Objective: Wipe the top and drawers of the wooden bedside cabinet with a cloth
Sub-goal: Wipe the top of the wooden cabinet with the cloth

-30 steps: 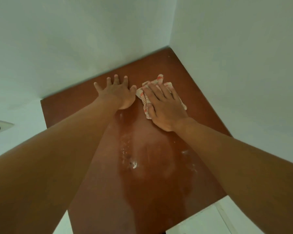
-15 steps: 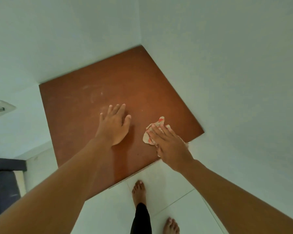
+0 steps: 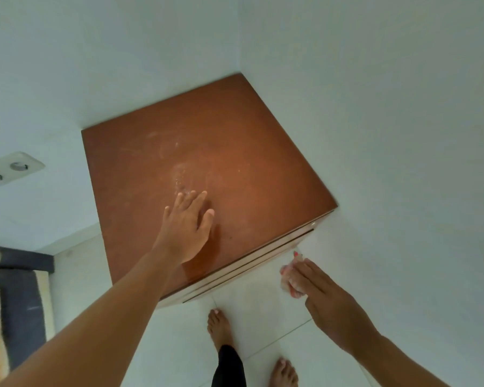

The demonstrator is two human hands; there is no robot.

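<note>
The wooden bedside cabinet [image 3: 235, 152] stands in a corner between two white walls, its reddish-brown top smeared with dust and damp streaks. My left hand [image 3: 186, 227] lies flat on the top near the front edge, fingers apart. Off the front right corner of the cabinet, my right hand [image 3: 319, 297] holds the bunched white and orange cloth [image 3: 288, 277], clear of the top. The pale front edge of the drawers [image 3: 263, 261] shows just below the top.
White tiled floor [image 3: 249, 303] lies in front of the cabinet, with my bare feet [image 3: 220, 328] on it. A wall socket [image 3: 9, 169] sits at the left. A dark mattress with bedding [image 3: 14, 303] fills the lower left.
My right hand has drawn the cloth off the front right edge of the top and down beside the cabinet. The view has pulled back. My left hand stays flat on the top.
</note>
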